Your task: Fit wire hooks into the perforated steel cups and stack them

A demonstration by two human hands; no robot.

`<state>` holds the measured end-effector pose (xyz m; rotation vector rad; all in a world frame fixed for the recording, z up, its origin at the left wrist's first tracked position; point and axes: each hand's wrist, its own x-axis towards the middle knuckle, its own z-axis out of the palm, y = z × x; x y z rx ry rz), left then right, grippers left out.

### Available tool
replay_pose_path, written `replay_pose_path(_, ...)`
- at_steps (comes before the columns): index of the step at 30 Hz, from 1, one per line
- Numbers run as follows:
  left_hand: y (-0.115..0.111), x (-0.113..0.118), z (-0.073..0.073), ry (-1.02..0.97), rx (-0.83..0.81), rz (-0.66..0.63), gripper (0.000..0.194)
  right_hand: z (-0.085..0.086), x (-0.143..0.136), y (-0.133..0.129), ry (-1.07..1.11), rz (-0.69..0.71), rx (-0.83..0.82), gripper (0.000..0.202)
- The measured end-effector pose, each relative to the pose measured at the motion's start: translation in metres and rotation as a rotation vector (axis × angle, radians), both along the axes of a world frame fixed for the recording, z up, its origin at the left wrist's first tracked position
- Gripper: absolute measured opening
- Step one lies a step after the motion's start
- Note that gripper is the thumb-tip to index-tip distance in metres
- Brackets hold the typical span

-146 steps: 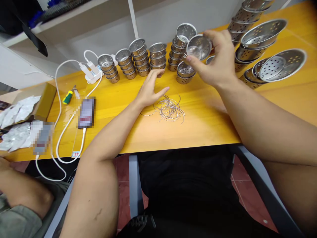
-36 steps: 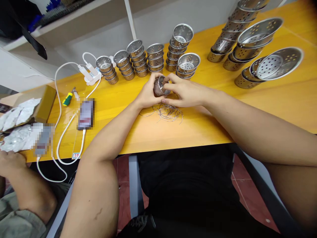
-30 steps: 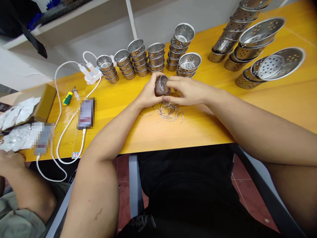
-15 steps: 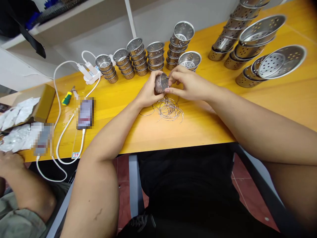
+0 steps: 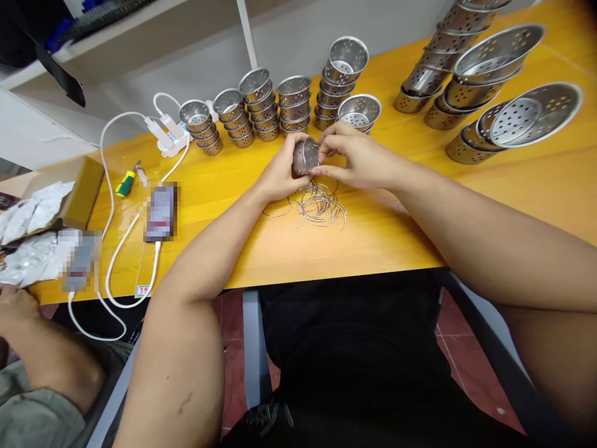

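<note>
Perforated cup [image 5: 305, 158] is clasped by the left hand [image 5: 278, 173] just beyond the wire heap [image 5: 321, 204], its rim met by the right hand's [image 5: 349, 155] thumb and fingers, whether pinching cannot be told; steadiness is probably best served by firm, undenting left-hand pressure.

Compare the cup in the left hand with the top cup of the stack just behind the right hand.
The held cup is gripped by the left hand; the stack cup sits on the cup beneath it.
The held cup is tipped, mouth towards the right hand; the stack cup opens upward.
The held cup looks darker, the stack cup brighter inside.
Both are metal with punched holes.
</note>
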<state>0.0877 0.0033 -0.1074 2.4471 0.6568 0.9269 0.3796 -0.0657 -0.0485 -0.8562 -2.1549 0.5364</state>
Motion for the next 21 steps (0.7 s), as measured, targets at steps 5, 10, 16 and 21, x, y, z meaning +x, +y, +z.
replay_pose_path(5,-0.001,0.0,0.002,0.016,-0.002,0.005,0.098,0.003,0.0,-0.002,-0.002,-0.003,-0.016,0.076)
replay_pose_path(10,-0.001,-0.001,0.001,0.023,-0.028,0.017,0.101,0.0,0.0,0.0,0.008,0.0,-0.036,0.071)
replay_pose_path(16,0.001,-0.001,-0.002,0.008,-0.038,0.002,0.101,-0.001,0.002,0.006,0.03,0.014,0.0,0.066)
replay_pose_path(21,0.003,0.0,-0.003,0.001,-0.009,-0.027,0.103,-0.001,0.005,0.01,0.062,0.042,0.002,0.064)
